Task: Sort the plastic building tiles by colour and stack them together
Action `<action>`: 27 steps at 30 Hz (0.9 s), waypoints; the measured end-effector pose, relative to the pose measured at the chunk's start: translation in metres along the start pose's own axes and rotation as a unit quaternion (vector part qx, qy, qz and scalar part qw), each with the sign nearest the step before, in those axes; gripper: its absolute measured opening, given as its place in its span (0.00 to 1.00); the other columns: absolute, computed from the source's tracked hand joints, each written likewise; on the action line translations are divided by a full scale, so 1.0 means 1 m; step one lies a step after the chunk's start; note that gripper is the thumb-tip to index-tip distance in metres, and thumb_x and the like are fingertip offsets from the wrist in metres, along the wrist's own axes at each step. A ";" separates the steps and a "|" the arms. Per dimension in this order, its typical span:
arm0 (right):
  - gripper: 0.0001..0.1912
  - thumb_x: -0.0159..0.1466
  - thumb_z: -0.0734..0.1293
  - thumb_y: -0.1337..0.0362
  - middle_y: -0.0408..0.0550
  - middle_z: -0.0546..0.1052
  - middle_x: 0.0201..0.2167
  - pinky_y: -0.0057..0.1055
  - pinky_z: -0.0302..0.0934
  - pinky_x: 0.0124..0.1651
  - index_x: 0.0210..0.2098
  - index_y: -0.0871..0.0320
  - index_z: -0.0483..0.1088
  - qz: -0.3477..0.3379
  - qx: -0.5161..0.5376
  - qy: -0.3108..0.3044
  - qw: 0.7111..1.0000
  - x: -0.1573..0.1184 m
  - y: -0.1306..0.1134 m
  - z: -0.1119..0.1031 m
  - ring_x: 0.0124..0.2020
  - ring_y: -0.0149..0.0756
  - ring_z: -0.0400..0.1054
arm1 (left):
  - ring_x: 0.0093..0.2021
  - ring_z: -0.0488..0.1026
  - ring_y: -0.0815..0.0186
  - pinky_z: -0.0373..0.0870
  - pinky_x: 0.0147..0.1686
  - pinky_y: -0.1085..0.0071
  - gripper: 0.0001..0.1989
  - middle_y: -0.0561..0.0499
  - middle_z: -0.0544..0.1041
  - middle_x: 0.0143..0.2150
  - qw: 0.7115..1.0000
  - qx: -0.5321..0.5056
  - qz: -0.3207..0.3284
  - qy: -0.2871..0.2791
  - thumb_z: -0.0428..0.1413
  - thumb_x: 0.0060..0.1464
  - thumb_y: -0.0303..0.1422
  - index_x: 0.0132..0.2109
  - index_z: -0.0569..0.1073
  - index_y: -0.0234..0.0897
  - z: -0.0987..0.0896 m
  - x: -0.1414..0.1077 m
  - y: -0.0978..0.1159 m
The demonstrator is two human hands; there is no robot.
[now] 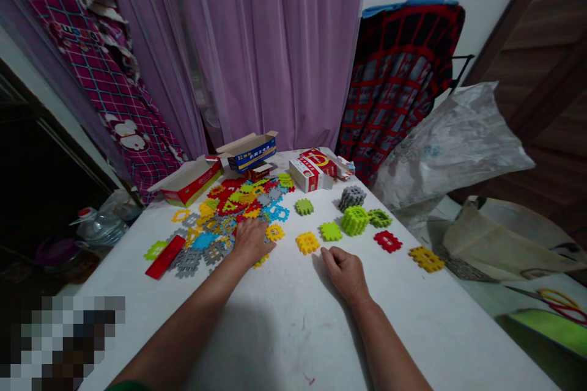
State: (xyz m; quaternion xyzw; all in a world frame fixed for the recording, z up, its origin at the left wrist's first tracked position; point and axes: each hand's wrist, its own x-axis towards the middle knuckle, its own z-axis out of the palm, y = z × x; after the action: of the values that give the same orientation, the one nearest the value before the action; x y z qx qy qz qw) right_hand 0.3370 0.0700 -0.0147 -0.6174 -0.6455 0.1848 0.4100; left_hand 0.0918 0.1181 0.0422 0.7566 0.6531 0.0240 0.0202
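Observation:
On the white table lies a loose heap of colourful plastic building pieces, in red, yellow, blue, green and grey. My left hand rests on the heap's right front edge, beside a yellow piece; its fingertips are hard to make out among the pieces. My right hand is on the table with its fingers curled, just right of a yellow stack. Beyond it are a flat green piece, a taller green stack, a grey stack and a red piece.
Open boxes stand at the back: a red one, a blue one and a white-red one. A red bar lies at left, a yellow stack near the right edge. Scissors lie beyond that edge.

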 end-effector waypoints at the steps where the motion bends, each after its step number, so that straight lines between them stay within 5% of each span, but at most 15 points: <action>1: 0.24 0.62 0.56 0.47 0.37 0.54 0.13 0.27 0.45 0.24 0.16 0.55 0.53 0.002 -0.002 -0.001 1.000 0.000 0.000 0.000 0.18 0.26 0.49 | 0.58 0.66 0.49 0.58 0.57 0.54 0.25 0.41 0.73 0.55 1.000 -0.003 -0.005 -0.003 0.59 0.51 0.43 0.55 0.72 0.40 0.000 0.000 0.000; 14: 0.25 0.61 0.56 0.45 0.38 0.55 0.13 0.28 0.46 0.25 0.16 0.54 0.54 0.040 -0.012 0.018 0.999 0.002 0.002 -0.007 0.18 0.28 0.51 | 0.58 0.67 0.53 0.59 0.57 0.57 0.24 0.45 0.74 0.55 0.997 -0.056 -0.048 0.009 0.59 0.50 0.42 0.54 0.71 0.40 -0.004 0.002 0.007; 23: 0.25 0.60 0.56 0.44 0.38 0.56 0.13 0.28 0.47 0.25 0.15 0.54 0.55 0.066 -0.005 0.027 0.997 0.004 0.000 -0.010 0.18 0.28 0.51 | 0.57 0.67 0.55 0.59 0.57 0.60 0.25 0.49 0.74 0.53 0.982 -0.187 0.033 0.024 0.64 0.47 0.44 0.51 0.70 0.43 0.016 -0.001 0.064; 27: 0.25 0.60 0.56 0.44 0.38 0.56 0.13 0.28 0.46 0.25 0.15 0.54 0.55 0.074 -0.004 0.027 0.997 0.005 -0.001 -0.010 0.19 0.28 0.51 | 0.57 0.67 0.55 0.59 0.56 0.58 0.24 0.49 0.74 0.53 0.982 -0.185 0.035 0.017 0.64 0.47 0.44 0.51 0.70 0.44 0.025 0.002 0.072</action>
State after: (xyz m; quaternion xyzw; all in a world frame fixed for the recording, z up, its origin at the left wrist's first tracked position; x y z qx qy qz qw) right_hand 0.3450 0.0714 -0.0067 -0.6694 -0.5878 0.1955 0.4100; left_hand 0.1651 0.1095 0.0222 0.7614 0.6110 0.1583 0.1480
